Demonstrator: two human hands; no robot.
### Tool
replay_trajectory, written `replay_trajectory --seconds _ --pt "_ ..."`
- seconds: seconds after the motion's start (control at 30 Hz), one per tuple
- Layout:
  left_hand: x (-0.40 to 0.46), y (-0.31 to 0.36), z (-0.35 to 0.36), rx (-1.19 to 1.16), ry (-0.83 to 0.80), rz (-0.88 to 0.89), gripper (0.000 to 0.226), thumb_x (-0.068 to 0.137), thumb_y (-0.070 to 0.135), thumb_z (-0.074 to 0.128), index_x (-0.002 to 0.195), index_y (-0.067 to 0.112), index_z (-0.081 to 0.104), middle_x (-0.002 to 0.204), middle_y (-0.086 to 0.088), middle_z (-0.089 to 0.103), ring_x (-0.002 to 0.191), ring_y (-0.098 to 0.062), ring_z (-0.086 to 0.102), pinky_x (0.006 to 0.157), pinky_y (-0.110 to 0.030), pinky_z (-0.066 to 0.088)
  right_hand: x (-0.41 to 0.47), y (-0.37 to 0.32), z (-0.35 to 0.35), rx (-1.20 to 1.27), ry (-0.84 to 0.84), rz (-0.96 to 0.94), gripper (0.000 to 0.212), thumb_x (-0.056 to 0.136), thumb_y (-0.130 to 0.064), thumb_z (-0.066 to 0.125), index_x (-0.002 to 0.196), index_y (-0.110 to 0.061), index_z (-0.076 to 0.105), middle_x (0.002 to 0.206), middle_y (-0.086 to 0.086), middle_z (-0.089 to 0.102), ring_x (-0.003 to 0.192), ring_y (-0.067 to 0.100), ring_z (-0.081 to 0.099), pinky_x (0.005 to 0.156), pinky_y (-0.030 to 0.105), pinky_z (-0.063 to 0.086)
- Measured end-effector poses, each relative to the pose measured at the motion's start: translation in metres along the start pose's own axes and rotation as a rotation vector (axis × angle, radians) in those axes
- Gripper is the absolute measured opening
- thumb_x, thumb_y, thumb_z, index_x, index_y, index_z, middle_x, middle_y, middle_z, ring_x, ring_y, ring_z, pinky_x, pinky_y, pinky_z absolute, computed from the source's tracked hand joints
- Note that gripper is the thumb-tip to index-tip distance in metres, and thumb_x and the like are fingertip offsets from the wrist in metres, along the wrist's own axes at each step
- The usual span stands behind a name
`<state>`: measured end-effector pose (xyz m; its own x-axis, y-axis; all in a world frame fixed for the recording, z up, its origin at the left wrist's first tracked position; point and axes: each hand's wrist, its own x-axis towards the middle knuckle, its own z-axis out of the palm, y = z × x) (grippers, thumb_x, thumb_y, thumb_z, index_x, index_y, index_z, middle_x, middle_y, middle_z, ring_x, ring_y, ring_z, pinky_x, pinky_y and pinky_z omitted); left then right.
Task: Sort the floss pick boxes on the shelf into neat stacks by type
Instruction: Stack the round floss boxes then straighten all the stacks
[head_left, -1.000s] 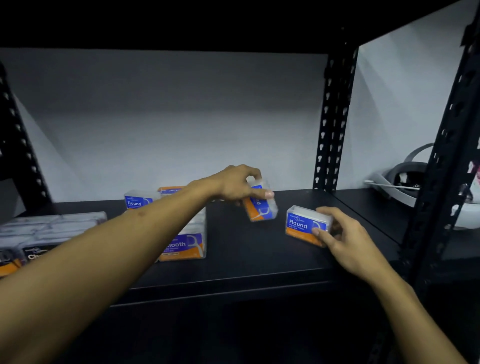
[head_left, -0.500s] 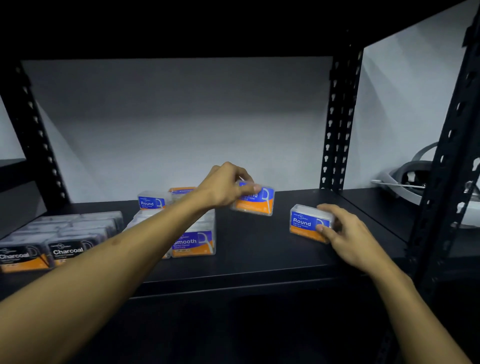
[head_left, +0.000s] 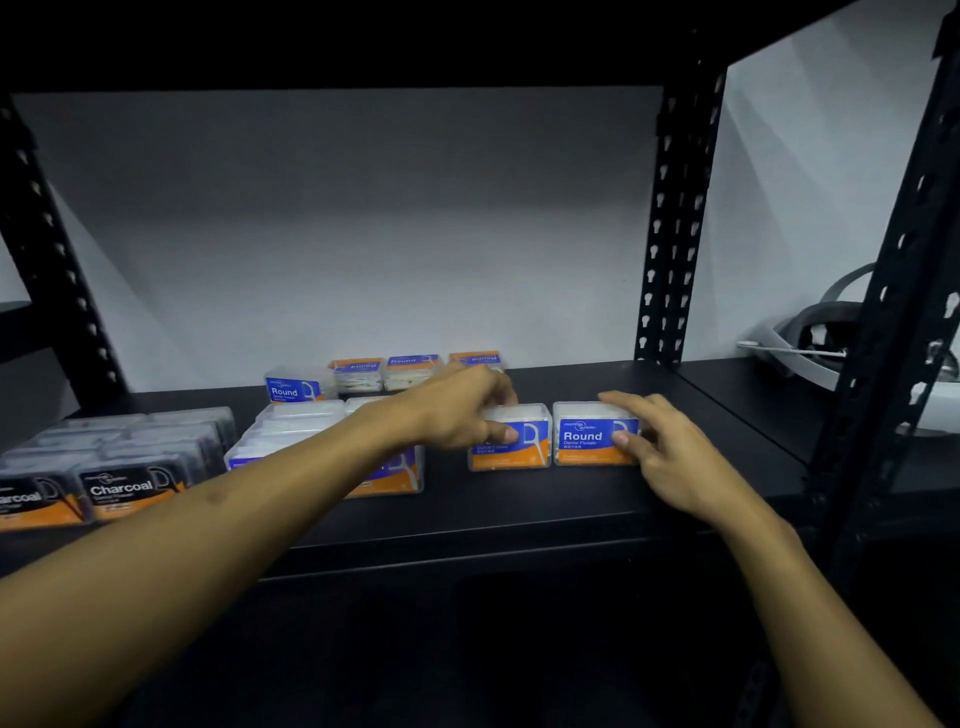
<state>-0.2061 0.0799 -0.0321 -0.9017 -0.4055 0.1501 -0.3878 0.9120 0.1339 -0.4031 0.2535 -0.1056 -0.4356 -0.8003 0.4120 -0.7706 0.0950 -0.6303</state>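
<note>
Just right of centre in the frame, two Round floss boxes sit side by side near the front edge of the black shelf (head_left: 519, 499), labels facing the camera and long axes running left to right. The left hand (head_left: 457, 410) is closed over the left Round box (head_left: 511, 439), thumb pressed on its front label and fingers curled over the top and back. The right hand (head_left: 670, 457) rests against the right Round box (head_left: 592, 434) with spread fingers on its top and right end, steadying it more than gripping. The two boxes stand just beside each other, nearly touching. What matters next, I judge, lies toward the upper middle: four loose Round boxes (head_left: 415, 369) wait along the back wall, directly behind the left hand, so that hand is nearer. Smooth stack (head_left: 291, 431) and Charcoal stack (head_left: 130, 467) fill the left of the frame
</note>
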Motion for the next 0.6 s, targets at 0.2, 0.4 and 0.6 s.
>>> replay_trajectory --seconds 0.2,0.4,0.6 --pt "0.001 0.003 -0.004 0.041 -0.047 0.007 0.047 0.084 0.05 0.072 0.118 0.019 0.064 0.11 0.003 0.068 0.098 -0.015 0.061 0.082 -0.028 0.049 0.003 0.003 0.002 0.05 -0.033 -0.017 0.044 0.099 -0.016 0.059 0.14 -0.03 0.053 0.113 -0.002 0.054 0.107 0.015 0.056 0.094 0.029 0.048" --pt "0.007 0.017 0.004 0.024 -0.03 0.087 0.063 0.082 0.061 0.068 0.129 0.02 0.058 0.126 0.002 0.065 0.112 -0.018 0.06 0.097 -0.037 0.048 0.001 -0.003 0.008 0.034 -0.018 -0.029 0.051 0.095 -0.021 0.065 0.142 -0.029 0.049 0.11 -0.003 0.052 0.097 0.009 0.056 0.085 0.019 0.044" --pt "0.011 0.018 0.017 0.015 -0.009 0.083 0.06 0.086 0.061 0.063 0.129 0.02 0.062 0.127 -0.003 0.066 0.115 -0.024 0.057 0.096 -0.039 0.047 0.0 -0.005 0.008 0.043 -0.029 -0.048 0.048 0.095 -0.019 0.065 0.14 -0.027 0.052 0.114 -0.001 0.053 0.104 0.013 0.057 0.089 0.024 0.047"
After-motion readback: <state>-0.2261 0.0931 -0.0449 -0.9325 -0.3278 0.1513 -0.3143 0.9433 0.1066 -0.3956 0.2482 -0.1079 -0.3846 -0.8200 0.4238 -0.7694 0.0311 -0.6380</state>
